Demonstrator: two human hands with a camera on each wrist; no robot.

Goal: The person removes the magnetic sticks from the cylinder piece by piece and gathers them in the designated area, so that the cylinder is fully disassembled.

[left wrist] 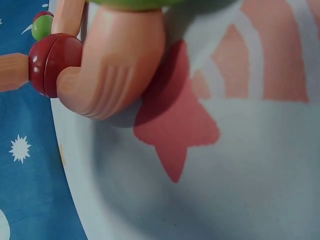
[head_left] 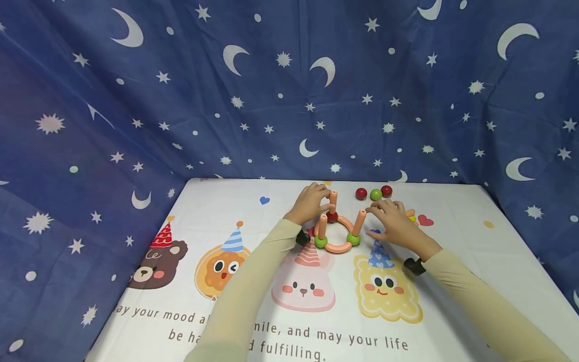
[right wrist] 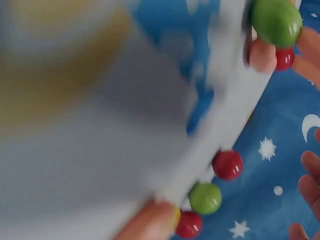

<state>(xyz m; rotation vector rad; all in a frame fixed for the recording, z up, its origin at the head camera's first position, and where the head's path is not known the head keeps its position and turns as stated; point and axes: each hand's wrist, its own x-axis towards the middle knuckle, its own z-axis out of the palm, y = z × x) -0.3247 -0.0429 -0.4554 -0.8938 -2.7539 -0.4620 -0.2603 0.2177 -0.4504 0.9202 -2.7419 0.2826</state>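
Observation:
A ring of curved orange pieces (head_left: 338, 248) lies on the tablecloth, joined by a red ball (head_left: 332, 217) and green balls (head_left: 320, 242). From the balls rise three orange sticks, at the back (head_left: 333, 197), front left (head_left: 323, 227) and right (head_left: 359, 222). My left hand (head_left: 311, 203) pinches the back stick between thumb and fingertips; the left wrist view shows the red ball (left wrist: 54, 65) but no fingers. Beside the right stick is my right hand (head_left: 398, 223), fingers spread and fingertips close to its top. Nothing shows between the fingers (right wrist: 311, 187) in the right wrist view.
Behind the ring lie two loose red balls (head_left: 361, 193) and a green ball (head_left: 376, 194). An orange piece with a yellow part (head_left: 410, 215) shows partly behind my right hand. A blue star-patterned curtain (head_left: 271, 125) hangs at the table's back edge.

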